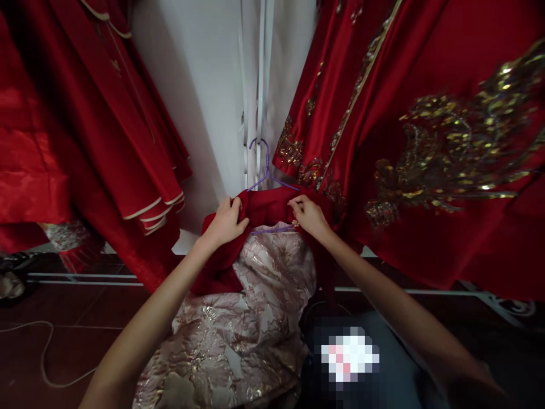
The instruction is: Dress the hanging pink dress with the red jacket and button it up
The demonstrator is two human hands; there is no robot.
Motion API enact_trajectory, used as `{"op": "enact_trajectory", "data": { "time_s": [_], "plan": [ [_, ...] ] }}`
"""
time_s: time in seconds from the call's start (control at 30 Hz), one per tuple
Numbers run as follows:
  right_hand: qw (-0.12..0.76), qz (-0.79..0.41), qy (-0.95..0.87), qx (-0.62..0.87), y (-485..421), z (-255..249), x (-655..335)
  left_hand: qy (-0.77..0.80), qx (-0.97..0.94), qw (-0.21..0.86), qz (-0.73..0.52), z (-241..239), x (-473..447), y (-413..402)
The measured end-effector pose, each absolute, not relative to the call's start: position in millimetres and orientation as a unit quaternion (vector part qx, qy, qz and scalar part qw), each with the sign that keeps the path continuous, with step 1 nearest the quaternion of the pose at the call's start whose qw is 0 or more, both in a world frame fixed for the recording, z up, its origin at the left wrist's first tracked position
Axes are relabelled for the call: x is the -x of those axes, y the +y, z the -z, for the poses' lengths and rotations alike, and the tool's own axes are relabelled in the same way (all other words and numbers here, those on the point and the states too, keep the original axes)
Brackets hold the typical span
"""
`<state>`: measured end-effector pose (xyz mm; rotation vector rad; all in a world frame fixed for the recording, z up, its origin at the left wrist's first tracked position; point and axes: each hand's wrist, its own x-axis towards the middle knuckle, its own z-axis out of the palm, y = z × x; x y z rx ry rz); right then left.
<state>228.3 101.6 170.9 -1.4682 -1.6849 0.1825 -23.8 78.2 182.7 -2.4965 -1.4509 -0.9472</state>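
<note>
A red garment (264, 207) hangs on a purple wire hanger (266, 170), over a pale pink and gold brocade cloth (238, 318). My left hand (225, 221) is closed on the red fabric at the hanger's left shoulder. My right hand (307, 216) pinches the red garment at the hanger's right shoulder, near a small gold button. The hanger's hook points up in front of a white wall corner.
Red satin robes with cream trim (140, 170) hang at the left. A red gown with gold sequin embroidery (447, 159) hangs at the right. White straps (258, 85) run down the wall corner. A white cord (42, 352) lies on the dark red floor.
</note>
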Motion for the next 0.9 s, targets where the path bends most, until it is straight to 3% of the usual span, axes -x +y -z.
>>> {"op": "enact_trajectory", "data": {
  "time_s": [0.23, 0.37, 0.5, 0.67, 0.8, 0.9],
  "plan": [
    [0.481, 0.093, -0.653, 0.578, 95, -142, -249, -0.453, 0.828, 0.047, 0.328, -179, 32, 82],
    [0.467, 0.103, -0.652, 0.588, 84, -132, -275, -0.455, 0.824, 0.055, 0.334, -176, 33, 86],
    [0.470, 0.046, -0.641, 0.605, 82, -131, -306, -0.455, 0.824, 0.062, 0.332, -174, 32, 85],
    [0.436, -0.121, -0.600, 0.660, 83, -141, -350, -0.462, 0.821, 0.065, 0.329, -173, 34, 85],
    [0.541, -0.232, -0.503, 0.633, 87, -167, -371, -0.463, 0.823, 0.050, 0.327, -172, 35, 87],
    [0.587, -0.215, -0.475, 0.619, 87, -192, -374, -0.449, 0.829, 0.041, 0.332, -170, 36, 88]
  ]
}}
